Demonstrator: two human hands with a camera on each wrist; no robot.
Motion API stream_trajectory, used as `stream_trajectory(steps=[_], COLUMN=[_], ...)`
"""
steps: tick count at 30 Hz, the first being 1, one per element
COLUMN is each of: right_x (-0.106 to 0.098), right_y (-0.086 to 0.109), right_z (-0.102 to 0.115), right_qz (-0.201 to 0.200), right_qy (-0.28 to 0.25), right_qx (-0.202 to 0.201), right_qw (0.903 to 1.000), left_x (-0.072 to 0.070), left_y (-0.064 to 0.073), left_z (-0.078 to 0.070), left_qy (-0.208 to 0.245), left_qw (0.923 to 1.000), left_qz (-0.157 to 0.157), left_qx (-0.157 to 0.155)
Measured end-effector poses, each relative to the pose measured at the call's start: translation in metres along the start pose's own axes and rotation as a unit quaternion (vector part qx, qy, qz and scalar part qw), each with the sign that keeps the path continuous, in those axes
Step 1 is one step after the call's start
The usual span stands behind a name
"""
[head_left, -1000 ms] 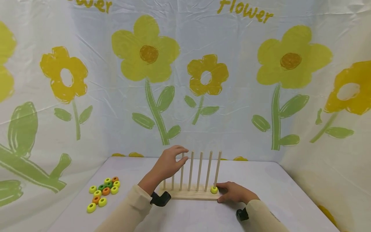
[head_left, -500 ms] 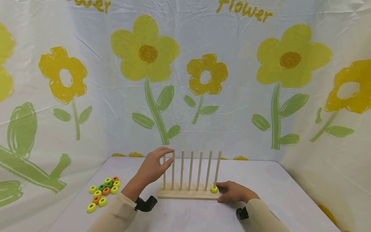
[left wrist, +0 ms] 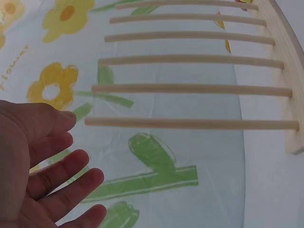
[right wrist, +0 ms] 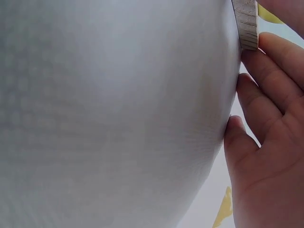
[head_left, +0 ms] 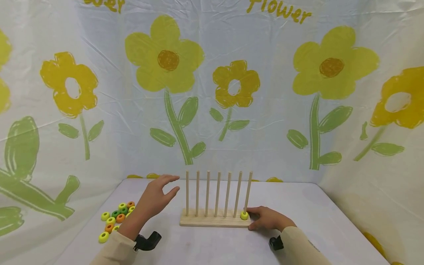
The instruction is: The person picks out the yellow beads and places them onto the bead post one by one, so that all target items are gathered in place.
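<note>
A wooden peg rack (head_left: 212, 222) with a row of upright pegs stands mid-table. One yellow-green bead (head_left: 244, 216) sits at the foot of its rightmost peg. At the rack's right end, my right hand (head_left: 269, 219) holds the base between thumb and fingers; in the right wrist view, fingertips meet the base's end (right wrist: 246, 28). Left of the rack, my left hand (head_left: 154, 197) is raised with nothing in it, thumb and fingers spread apart. The left wrist view has this hand's fingers (left wrist: 66, 168) off the tips of the pegs (left wrist: 190, 124).
Several loose beads lie on the table's left side: yellow-green (head_left: 103, 236), orange (head_left: 120, 218) and green (head_left: 115, 214). My left forearm partly covers them. A flower-printed cloth (head_left: 271, 73) hangs behind the white table (head_left: 212, 246) and along its sides.
My left hand has moved left and slightly down, from in front of the pegs to beyond the rack's left end. The right hand and the rack have stayed in place.
</note>
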State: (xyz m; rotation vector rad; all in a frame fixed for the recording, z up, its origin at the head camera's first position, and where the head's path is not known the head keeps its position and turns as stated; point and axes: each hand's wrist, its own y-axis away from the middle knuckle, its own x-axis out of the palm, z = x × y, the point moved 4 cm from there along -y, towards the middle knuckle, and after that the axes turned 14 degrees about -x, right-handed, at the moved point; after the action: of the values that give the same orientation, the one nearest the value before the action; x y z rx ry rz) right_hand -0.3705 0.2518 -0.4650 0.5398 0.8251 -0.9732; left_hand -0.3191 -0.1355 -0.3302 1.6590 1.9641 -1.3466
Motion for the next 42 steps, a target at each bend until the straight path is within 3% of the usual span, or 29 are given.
stream_trajectory(steps=[22, 32, 42], right_x=[-0.001, 0.000, -0.001], right_y=[-0.001, -0.001, 0.002], right_z=[-0.002, -0.004, -0.001], right_qz=[0.007, 0.000, 0.001], right_qy=[-0.003, -0.017, -0.023], right_qx=[-0.007, 0.004, -0.015], right_qw=[0.9999, 0.9999, 0.9996], left_x=[-0.003, -0.003, -0.004], left_y=[0.016, 0.023, 0.027], left_z=[0.045, 0.063, 0.078], left_qy=[-0.056, -0.088, -0.105], left_qw=[0.9973, 0.9922, 0.9844], left_qz=[0.015, 0.044, 0.074], left_qx=[-0.046, -0.077, -0.121])
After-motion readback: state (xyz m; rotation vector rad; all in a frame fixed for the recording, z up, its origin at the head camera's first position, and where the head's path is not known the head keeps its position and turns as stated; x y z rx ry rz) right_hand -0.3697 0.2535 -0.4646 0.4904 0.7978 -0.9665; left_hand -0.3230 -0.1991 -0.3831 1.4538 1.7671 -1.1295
